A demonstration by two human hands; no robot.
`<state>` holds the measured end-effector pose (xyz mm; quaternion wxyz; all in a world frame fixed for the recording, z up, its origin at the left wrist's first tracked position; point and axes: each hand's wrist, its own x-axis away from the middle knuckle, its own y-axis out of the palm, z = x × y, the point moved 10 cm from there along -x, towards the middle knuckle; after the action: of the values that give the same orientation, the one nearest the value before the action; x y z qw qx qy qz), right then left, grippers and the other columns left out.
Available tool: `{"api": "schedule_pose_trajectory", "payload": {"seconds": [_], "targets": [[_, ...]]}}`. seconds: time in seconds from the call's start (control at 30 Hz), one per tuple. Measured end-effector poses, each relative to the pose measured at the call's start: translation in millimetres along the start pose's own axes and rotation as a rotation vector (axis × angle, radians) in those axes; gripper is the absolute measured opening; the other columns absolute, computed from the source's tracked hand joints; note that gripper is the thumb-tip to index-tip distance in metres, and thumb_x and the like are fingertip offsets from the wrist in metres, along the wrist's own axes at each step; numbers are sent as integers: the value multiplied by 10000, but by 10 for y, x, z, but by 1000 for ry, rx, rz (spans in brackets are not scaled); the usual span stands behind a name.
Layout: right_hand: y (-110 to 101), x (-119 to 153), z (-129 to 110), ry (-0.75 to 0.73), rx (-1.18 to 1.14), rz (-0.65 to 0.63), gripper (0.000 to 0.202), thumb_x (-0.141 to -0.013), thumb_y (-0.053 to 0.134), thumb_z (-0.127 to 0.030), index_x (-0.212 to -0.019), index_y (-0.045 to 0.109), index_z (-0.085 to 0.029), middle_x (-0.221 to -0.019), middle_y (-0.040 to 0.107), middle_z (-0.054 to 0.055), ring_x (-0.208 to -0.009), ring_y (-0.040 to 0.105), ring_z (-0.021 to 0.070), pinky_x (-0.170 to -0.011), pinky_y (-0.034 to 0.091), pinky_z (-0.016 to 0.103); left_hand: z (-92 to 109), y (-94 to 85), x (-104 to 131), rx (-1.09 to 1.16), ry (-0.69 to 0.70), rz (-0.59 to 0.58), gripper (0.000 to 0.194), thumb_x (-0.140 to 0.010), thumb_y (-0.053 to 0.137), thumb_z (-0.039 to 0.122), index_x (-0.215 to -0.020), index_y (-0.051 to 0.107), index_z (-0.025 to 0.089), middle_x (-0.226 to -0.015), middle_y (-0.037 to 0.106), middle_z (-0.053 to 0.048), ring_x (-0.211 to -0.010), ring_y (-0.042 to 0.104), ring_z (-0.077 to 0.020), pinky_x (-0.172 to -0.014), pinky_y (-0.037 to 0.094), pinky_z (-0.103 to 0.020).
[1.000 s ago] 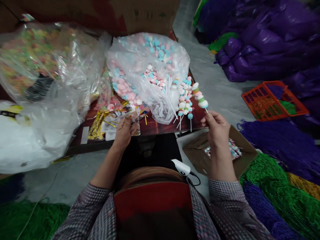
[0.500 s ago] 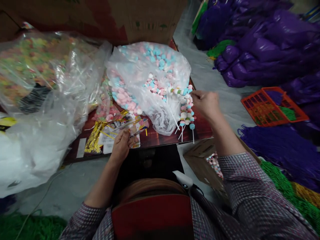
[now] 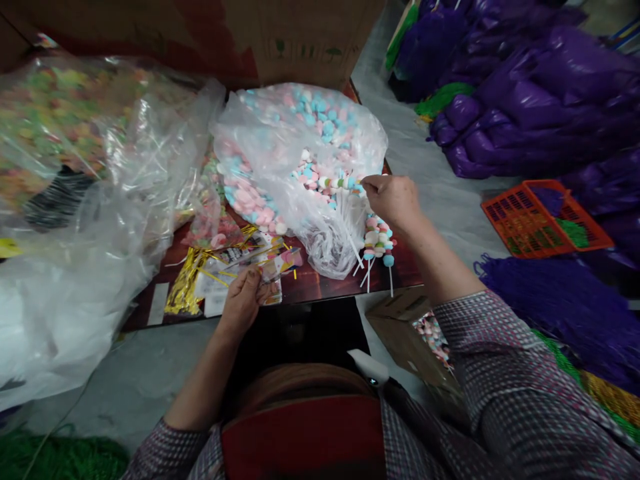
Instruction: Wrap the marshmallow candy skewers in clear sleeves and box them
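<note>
Glossy purple bags [image 3: 520, 100] are bulging at far right. Nearer, an orange crate [image 3: 506, 219] is sitting just beside spreading purple strands [image 3: 560, 297]. Green strands [image 3: 65, 457] are lying at near left; a large carton [image 3: 295, 23] is standing along the far side.

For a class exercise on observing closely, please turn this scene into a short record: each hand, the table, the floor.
Left hand: holds a clear wrapper near the table's front edge
Right hand: holds one end of a candy stick, beside the marshmallow bag
Table: dark red; more candy sticks near its right edge, gold strips near the left hand
Floor: open cardboard box below the table edge; orange basket and purple bags farther right
</note>
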<state>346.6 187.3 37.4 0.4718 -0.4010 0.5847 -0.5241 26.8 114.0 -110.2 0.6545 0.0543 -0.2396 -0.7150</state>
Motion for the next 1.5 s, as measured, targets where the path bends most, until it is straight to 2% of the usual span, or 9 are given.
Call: {"api": "schedule_pose_trajectory", "payload": {"seconds": [0.1,0.27,0.4,0.5,0.63,0.77,1.0,1.13,1.5], "targets": [[53,-42,-71,-36,49,-39,399,-1003,440,-279,-1205,783,-245,-1096,811,133,-950,698,261,-755,395,345,20,31,8,-8,19,-29,594,-690,855,649,-639,497,178,-480,484,81,-390,388,-21,-391,340,-141],[14,14,54,-41,169,-136,395,-966,449,-238,-1153,797,-233,-1079,799,153,-942,702,287,-717,388,343,27,53,13,0,18,-37,603,-688,854,650,-637,482,178,-506,368,106,-416,341,-17,-415,378,-145],[-171,74,219,-21,151,-78,409,-969,434,-262,-1145,802,-230,-1040,803,152,-936,710,297,-729,418,356,36,82,11,1,20,-51,626,-677,855,662,-613,470,173,-507,346,103,-412,307,-10,-387,324,-131],[-231,78,301,-1,107,-38,423,-972,412,-273,-1141,798,-236,-1019,804,147,-933,709,295,-736,429,365,29,70,15,-5,18,-37,615,-674,858,659,-619,480,178,-501,323,108,-418,300,-14,-414,384,-138],[-266,51,327,22,85,-3,413,-963,422,-267,-1120,801,-215,-1015,808,153,-926,713,302,-732,418,372,34,65,19,-2,26,-33,600,-670,863,654,-624,493,185,-502,347,104,-423,307,-24,-434,440,-159],[-288,37,220,-12,95,-11,402,-963,434,-255,-1130,797,-210,-1029,807,152,-918,697,286,-714,381,349,27,71,22,-1,9,-39,599,-669,865,651,-614,493,184,-496,326,108,-416,298,-24,-442,448,-165],[-149,33,17,-38,164,-87,414,-987,412,-237,-1157,789,-239,-1105,804,131,-901,678,256,-656,249,341,9,68,32,11,-22,-43,596,-647,879,648,-607,503,187,-482,333,105,-421,332,-34,-507,490,-194],[-85,40,9,-62,206,-133,410,-982,413,-235,-1156,784,-239,-1111,802,128,-898,673,257,-656,257,341,13,71,32,3,-20,-39,596,-639,878,660,-616,512,189,-494,343,101,-421,321,-34,-489,470,-190],[-224,94,146,-88,282,-115,405,-985,409,-297,-1079,798,-236,-1000,795,147,-860,674,268,-681,342,356,9,79,32,9,-25,-33,605,-619,893,652,-599,516,179,-497,371,83,-428,323,-36,-401,334,-159]]}}
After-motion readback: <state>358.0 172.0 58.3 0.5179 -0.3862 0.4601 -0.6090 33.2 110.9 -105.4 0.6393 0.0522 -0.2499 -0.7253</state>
